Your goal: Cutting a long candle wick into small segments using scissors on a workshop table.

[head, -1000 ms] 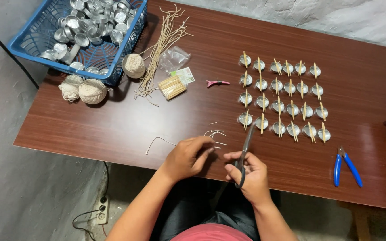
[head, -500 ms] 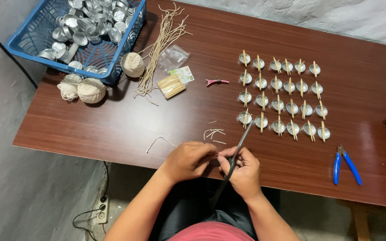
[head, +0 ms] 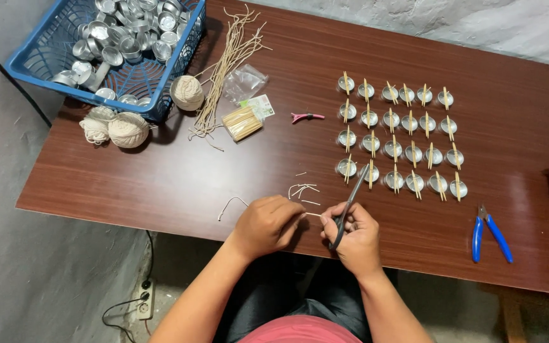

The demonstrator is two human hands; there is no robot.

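While at table edge (head: pixel 128 213), hands (head: pixel 268 223) with scissors (head: pixel 349 203), open wood leftward.

Brown table (head: pixel 160 184): basket (head: pixel 33 63), cups (head: pixel 401 130) (rows), pliers (head: pixel 492 232).

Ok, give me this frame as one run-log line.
left hand: pinching cord piece | right hand: holding scissors | cut cord bits ahead on table | blue pliers right

Small home craft workshop, candle-making; brown wooden table (head: pixel 160 184) against rough grey wall; blue basket (head: pixel 46 54) of metal cups upper left; rows of wicked cups (head: pixel 398 133) centre right; twine balls (head: pixel 128 129) left.
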